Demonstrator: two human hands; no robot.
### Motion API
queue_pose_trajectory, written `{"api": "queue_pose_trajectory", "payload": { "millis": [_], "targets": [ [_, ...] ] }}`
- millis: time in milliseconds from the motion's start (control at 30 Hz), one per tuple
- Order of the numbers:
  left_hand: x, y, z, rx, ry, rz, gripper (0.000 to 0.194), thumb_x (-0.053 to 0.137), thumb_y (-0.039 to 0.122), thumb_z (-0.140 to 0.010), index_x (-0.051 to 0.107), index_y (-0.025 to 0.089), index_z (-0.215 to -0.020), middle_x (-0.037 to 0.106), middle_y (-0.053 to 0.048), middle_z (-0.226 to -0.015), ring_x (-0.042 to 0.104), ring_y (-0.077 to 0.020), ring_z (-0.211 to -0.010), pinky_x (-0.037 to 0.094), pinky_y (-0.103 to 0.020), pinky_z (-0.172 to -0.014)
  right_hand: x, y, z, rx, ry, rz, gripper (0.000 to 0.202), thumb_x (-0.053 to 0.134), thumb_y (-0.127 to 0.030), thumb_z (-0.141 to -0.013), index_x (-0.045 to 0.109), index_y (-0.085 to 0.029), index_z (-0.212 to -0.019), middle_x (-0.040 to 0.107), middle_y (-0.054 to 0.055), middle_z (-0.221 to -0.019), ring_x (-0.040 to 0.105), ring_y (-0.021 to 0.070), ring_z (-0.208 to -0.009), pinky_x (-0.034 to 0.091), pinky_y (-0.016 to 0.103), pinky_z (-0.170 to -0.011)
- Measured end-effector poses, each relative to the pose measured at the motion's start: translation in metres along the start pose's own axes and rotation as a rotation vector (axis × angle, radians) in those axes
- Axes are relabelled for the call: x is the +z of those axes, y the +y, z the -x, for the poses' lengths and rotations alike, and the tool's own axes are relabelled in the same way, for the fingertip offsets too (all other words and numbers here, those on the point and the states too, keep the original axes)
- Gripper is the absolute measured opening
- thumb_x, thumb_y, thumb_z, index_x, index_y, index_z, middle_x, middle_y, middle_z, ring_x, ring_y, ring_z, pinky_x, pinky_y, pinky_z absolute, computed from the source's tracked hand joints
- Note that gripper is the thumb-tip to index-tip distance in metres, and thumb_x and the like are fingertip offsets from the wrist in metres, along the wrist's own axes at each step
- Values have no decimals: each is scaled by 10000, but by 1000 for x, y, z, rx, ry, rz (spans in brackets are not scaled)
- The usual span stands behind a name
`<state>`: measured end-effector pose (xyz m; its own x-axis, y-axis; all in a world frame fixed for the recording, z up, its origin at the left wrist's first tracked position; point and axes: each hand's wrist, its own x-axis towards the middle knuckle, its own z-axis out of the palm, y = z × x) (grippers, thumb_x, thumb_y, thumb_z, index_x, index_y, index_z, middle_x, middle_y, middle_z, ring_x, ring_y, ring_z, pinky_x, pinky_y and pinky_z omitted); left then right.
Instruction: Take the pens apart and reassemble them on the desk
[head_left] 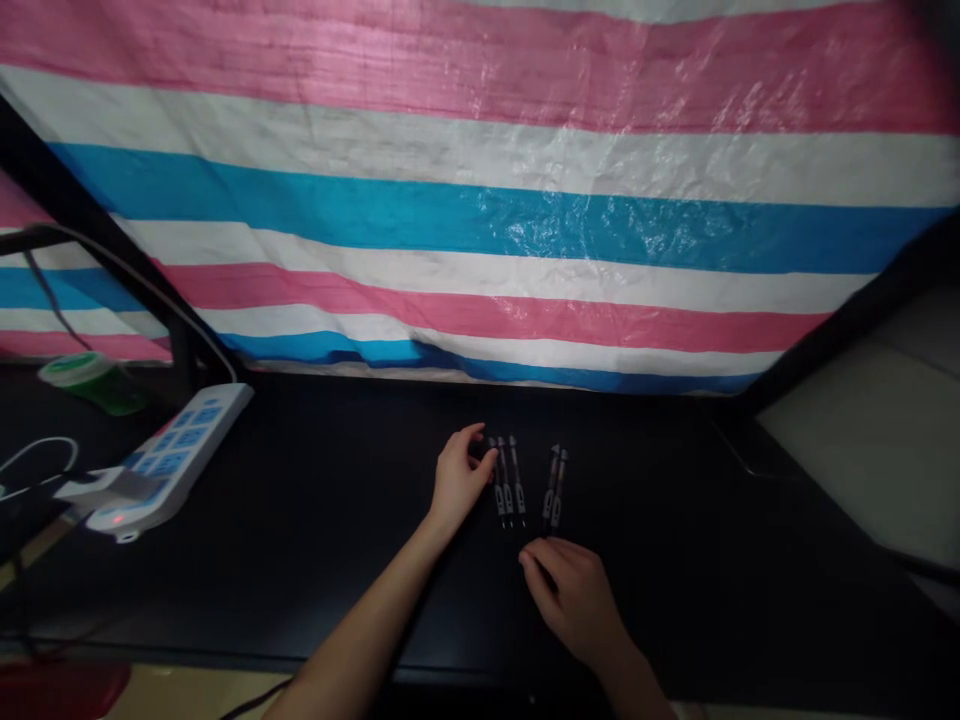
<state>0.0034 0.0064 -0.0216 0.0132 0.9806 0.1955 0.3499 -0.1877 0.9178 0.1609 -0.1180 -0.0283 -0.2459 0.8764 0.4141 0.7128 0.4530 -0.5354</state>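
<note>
Three slim pens (508, 482), dark with grey clips, lie side by side on the black table, their tips toward me. To their right, two similar pens (555, 488) rest close together, slightly slanted. My left hand (457, 480) is beside the left group, thumb and fingers apart, with the thumb at or very near the outermost pen; contact is hard to tell. Just below the near ends of the right pair, my right hand (568, 592) has its fingers curled in and the thumb against them. Whatever may be between those fingertips is hidden.
A white power strip (176, 460) with a plugged-in white adapter (105, 487) lies at the left. Behind it stands a green cup with a pale lid (94, 380). A striped plastic sheet (480, 220) hangs along the back of the black table (315, 560).
</note>
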Motion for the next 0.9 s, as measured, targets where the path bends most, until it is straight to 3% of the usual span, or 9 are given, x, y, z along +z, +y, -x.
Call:
{"api": "queue_pose_trajectory", "payload": {
  "millis": [133,233,333,433,533,667,800,900],
  "targets": [
    [-4,3,6,60,-40,-92,333,587,209,-796,584,185,-1128,536,-83,-1148,585,-74,-566,532,-258,-569,-2,-2,-1,5,49,-27,261,409,-167,-928,536,-181,-699,547,0,-590,515,106,-541,343,227,-564],
    [-12,10,18,102,-184,-132,349,596,186,-792,583,209,-1140,533,-68,-1142,605,-100,-643,545,-270,-606,-3,-2,-1,11,84,-48,252,411,-161,-923,548,-180,-712,560,4,-601,522,107,-549,357,227,-572],
    [-17,20,37,195,-344,-226,417,623,192,-793,565,271,-1198,460,-74,-1282,611,-122,-727,565,-300,-655,-3,0,0,6,111,-53,245,414,-158,-921,553,-177,-719,571,10,-622,534,112,-573,362,231,-585],
    [-17,26,53,373,-427,-395,524,689,199,-764,540,297,-1257,383,-88,-1388,586,-235,-1025,525,-415,-878,-2,1,2,-3,106,-45,247,419,-160,-922,550,-176,-713,555,5,-615,523,110,-569,353,234,-581],
    [-12,25,58,466,-450,-510,375,664,196,-799,604,250,-1165,393,-104,-1379,513,-292,-1159,496,-441,-926,-1,1,3,-11,87,-24,251,424,-161,-920,540,-178,-698,536,-1,-601,504,109,-560,343,238,-575],
    [-9,20,55,504,-442,-544,233,614,198,-845,636,212,-1077,475,-104,-1283,551,-256,-1075,508,-410,-897,-3,-1,4,-11,121,5,255,423,-160,-920,540,-181,-695,533,-1,-600,498,114,-561,353,243,-572],
    [-11,21,56,538,-438,-561,280,588,200,-861,603,225,-1139,525,-93,-1232,546,-260,-1068,489,-445,-918,-8,1,2,-19,172,145,232,427,-149,-913,584,-177,-745,592,44,-709,551,169,-716,424,293,-678],
    [-15,24,62,513,-436,-575,413,581,181,-853,526,240,-1257,508,-103,-1280,533,-279,-1112,461,-489,-955,-13,7,0,-70,124,302,197,446,-134,-895,640,-162,-924,638,101,-994,554,243,-994,440,378,-848]
  ]
}}
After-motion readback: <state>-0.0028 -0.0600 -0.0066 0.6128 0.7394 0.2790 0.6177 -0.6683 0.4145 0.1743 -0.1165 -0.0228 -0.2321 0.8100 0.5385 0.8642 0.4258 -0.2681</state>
